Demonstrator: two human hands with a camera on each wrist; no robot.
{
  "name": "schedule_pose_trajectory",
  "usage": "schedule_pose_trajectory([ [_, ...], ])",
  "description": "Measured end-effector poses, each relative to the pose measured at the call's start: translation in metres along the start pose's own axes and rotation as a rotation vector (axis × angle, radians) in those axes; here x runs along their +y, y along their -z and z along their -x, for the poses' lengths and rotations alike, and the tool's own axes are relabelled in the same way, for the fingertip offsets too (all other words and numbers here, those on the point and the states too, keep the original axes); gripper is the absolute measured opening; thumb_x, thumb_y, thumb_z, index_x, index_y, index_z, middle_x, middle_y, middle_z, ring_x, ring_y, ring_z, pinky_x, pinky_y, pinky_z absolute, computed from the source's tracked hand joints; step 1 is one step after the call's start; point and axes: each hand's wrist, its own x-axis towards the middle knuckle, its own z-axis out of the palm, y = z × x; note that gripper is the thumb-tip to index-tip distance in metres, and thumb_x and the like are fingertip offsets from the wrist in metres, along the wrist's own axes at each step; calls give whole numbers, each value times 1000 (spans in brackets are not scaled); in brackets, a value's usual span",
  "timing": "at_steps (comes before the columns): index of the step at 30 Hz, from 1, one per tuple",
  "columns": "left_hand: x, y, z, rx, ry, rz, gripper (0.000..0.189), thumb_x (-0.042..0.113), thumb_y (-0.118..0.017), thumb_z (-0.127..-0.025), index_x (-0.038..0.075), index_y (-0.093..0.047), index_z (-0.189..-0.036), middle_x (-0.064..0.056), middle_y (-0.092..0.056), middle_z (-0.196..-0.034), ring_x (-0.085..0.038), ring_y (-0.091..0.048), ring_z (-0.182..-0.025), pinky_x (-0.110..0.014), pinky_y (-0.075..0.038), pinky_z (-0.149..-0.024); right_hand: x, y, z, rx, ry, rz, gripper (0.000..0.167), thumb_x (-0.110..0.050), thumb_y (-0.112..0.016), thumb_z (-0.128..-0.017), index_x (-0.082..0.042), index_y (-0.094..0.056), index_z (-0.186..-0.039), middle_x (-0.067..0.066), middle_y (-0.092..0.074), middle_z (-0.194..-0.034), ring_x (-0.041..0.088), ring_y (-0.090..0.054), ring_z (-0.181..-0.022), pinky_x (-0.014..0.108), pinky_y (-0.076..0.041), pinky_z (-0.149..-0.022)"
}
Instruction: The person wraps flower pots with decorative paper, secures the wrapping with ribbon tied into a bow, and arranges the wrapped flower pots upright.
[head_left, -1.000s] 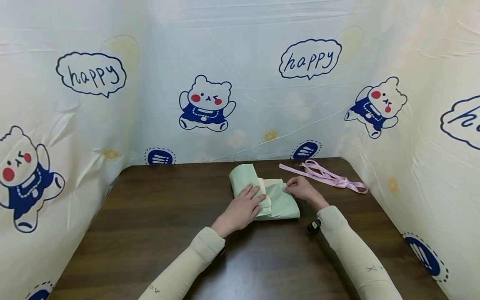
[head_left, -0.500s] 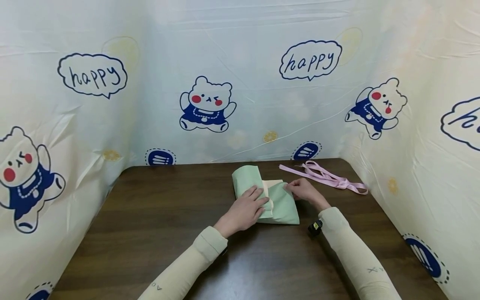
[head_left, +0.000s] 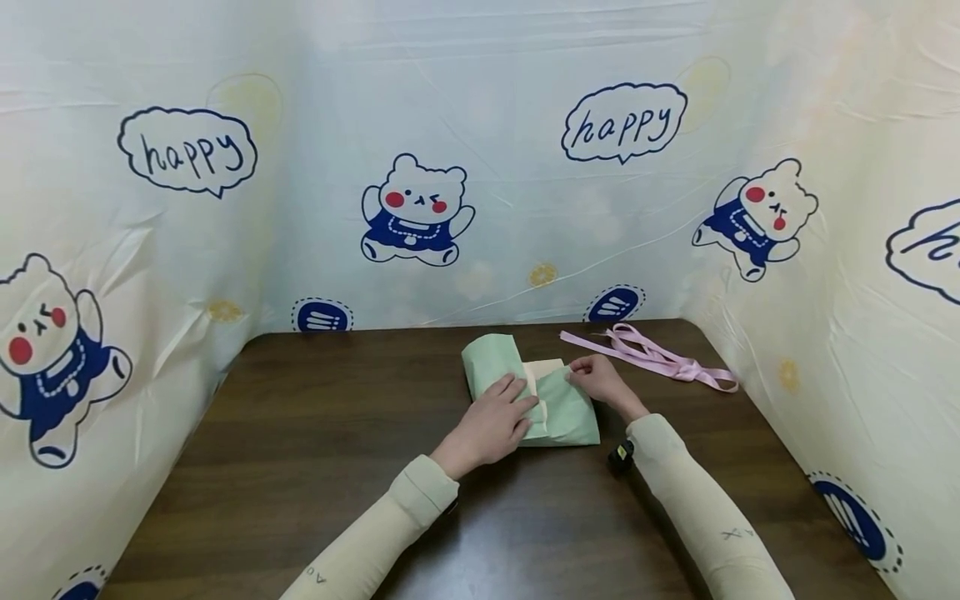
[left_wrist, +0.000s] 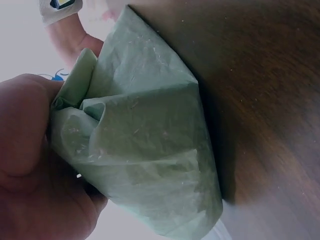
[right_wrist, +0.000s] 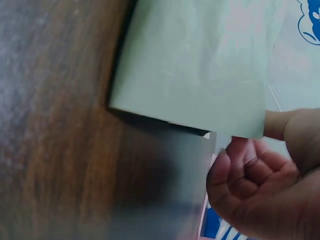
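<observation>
A light green sheet of wrapping paper (head_left: 573, 412), folded into a bundle, lies toward the back of the table, right of centre. Its cream inner side shows along the fold edges and at the back. My left hand (head_left: 491, 421) rests on the left fold with fingers extended, pressing it down. At the bundle's right side my right hand (head_left: 602, 383) pinches the paper's edge between thumb and fingers, as the right wrist view also shows. Creased, tucked paper (left_wrist: 145, 130) stands beside my left palm in the left wrist view. What the paper encloses is hidden.
Behind and right of the bundle lies a loosely looped pink ribbon (head_left: 660, 358). The brown wooden table (head_left: 315, 433) is bordered by a pale printed curtain (head_left: 510, 225) at the back and both sides. A small black device (head_left: 621, 457) sits at my right wrist.
My left hand has slid slightly to the right, and the left fold's edge has moved a little with it. The right hand keeps its pinch on the wrapping paper.
</observation>
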Motion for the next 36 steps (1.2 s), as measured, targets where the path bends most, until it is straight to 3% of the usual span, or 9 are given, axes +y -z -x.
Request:
schedule_pose_trajectory([
  [4, 2, 1, 0, 13, 6, -10, 39, 31, -50, -107, 15, -61, -142, -13, -50, -152, -31, -37, -148, -39, -25, -124, 3, 0, -2, -61, 18, -62, 25, -19, -59, -103, 4, -68, -95, 3, -57, -74, 13, -49, -67, 27, -43, -61],
  [7, 4, 2, -1, 21, 5, -31, 39, 32, -50, -107, 15, -61, -141, -13, -51, -151, -31, -39, -147, -39, -26, -124, 2, 1, -2, -63, 7, -94, 41, -28, -57, -105, -9, -53, -69, -5, -37, -57, 11, -34, -53, 27, -33, -53],
  [9, 5, 3, -2, 13, 6, -41, 40, 32, -50, -107, 15, -61, -141, -13, -51, -152, -31, -39, -147, -39, -25, -124, 2, 1, -2, -37, -9, -104, 46, -31, -60, -103, -13, -46, -63, -6, -34, -54, 11, -32, -50, 27, -32, -51],
  [12, 7, 4, -3, -3, 11, -50, 40, 32, -50, -107, 15, -60, -142, -12, -50, -152, -30, -38, -147, -38, -24, -124, 3, 0, -4, 16, -29, -81, 40, -24, -68, -98, -11, -51, -65, -4, -40, -57, 11, -37, -52, 27, -35, -52],
  [16, 9, 6, -4, -21, 21, -64, 41, 33, -50, -107, 16, -59, -143, -12, -50, -152, -29, -38, -147, -38, -24, -124, 6, -5, -8, 51, -41, -42, 19, -16, -73, -94, 1, -69, -87, 0, -53, -69, 13, -48, -62, 27, -42, -58],
  [19, 10, 6, -4, -24, 27, -80, 41, 34, -50, -107, 16, -59, -143, -12, -50, -152, -28, -39, -147, -38, -25, -124, 8, -10, -10, 70, -13, -39, 20, -15, -73, -94, 4, -71, -97, 0, -54, -70, 12, -48, -63, 26, -42, -59],
  [23, 12, 4, -5, -6, 34, -96, 40, 33, -52, -106, 17, -61, -142, -12, -52, -150, -29, -42, -145, -37, -27, -123, 5, -9, -9, 66, 21, -61, 20, -19, -69, -96, -1, -68, -87, -5, -47, -62, 9, -44, -57, 25, -39, -54],
  [28, 12, 2, -7, -7, 49, -111, 40, 33, -52, -106, 19, -61, -142, -11, -52, -150, -29, -42, -144, -37, -28, -122, -1, 0, -1, -24, -49, -64, 46, -34, -63, -101, -13, -48, -63, -6, -34, -54, 11, -33, -50, 27, -31, -50],
  [36, 11, -1, -8, -6, 62, -92, 39, 31, -50, -107, 18, -60, -143, -12, -51, -149, -31, -42, -143, -39, -30, -121, 5, -1, -3, 20, -54, -130, 46, -40, -65, -100, -12, -49, -67, -6, -37, -54, 9, -35, -49, 26, -34, -49],
])
